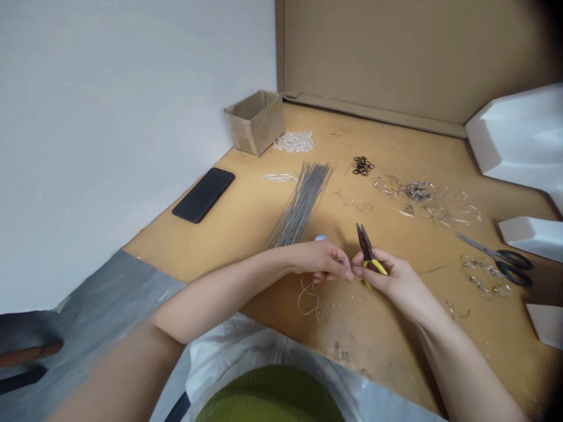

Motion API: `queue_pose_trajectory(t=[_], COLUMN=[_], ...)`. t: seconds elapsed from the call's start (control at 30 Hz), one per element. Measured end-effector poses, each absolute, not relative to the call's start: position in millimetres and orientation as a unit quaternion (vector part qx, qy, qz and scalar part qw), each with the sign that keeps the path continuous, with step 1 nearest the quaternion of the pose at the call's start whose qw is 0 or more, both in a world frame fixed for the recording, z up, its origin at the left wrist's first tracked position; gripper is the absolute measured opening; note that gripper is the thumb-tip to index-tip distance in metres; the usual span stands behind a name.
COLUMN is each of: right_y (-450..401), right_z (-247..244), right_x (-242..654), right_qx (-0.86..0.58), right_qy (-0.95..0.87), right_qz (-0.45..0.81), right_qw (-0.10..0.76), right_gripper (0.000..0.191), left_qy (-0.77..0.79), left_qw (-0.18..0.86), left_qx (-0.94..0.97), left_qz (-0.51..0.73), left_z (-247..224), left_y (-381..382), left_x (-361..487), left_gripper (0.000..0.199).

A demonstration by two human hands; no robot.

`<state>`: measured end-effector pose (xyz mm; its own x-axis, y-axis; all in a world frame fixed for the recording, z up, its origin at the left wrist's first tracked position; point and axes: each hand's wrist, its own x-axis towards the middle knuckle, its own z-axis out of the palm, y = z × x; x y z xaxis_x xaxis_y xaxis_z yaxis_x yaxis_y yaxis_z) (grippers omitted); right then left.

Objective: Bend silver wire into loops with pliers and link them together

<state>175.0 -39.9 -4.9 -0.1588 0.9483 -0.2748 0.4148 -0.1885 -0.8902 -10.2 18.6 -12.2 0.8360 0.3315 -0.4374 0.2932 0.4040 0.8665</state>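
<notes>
My left hand (329, 261) is closed in a pinch on a thin wire (310, 302), whose loops hang below the fingers. Beside it, almost fingertip to fingertip, my right hand (382, 271) wraps round yellow-handled pliers (366, 246), their dark jaws pointing up and away from me. Whatever lies between the fingertips is too small to make out. A bundle of straight grey wires (303, 205) lies just beyond my left forearm. A small blue and white round thing (321, 237) shows behind my left hand.
A black phone (203, 195) and a cardboard box (256, 123) are at the left, near clear beads (294, 141). Black rings (363, 166) and tangled wire pieces (420, 191) lie farther back. At the right are scissors (505, 262), a beaded wire loop (484, 276) and white trays (521, 138).
</notes>
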Motion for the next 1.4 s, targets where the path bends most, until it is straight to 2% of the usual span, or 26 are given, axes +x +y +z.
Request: queue_pose_trajectory(t=[0.17,0.27,0.77,1.1,1.4], right_y=[-38.3,-39.4,-40.9,-40.4,-40.9], right_z=[-5.4,-3.5,-2.1,-6.7,-2.7], right_x=[177.2,173.3,169.4,171.6,172.9], right_qx=[-0.590,-0.562,-0.561,-0.564,-0.530], right_qy=[-0.489,-0.470,-0.472,-0.506,-0.489], right_qz=[0.526,0.572,0.574,0.549,0.596], right_qw=[0.367,0.369,0.366,0.353,0.353], right_gripper=[0.026,0.027,0.027,0.026,0.023], left_qy=[0.333,0.358,0.355,0.330,0.294], left_qw=[0.832,0.814,0.787,0.781,0.806], left_qx=[0.388,0.370,0.440,0.506,0.503], left_qz=[0.215,0.269,0.248,0.159,0.109], left_z=[-12.1,-12.9,-16.7,-14.7,-8.2], left_y=[25.4,26.2,22.5,18.7,17.6], left_x=[-11.4,-11.1,-10.9,-9.0,-9.6], left_gripper=[0.023,0.021,0.024,0.027,0.021])
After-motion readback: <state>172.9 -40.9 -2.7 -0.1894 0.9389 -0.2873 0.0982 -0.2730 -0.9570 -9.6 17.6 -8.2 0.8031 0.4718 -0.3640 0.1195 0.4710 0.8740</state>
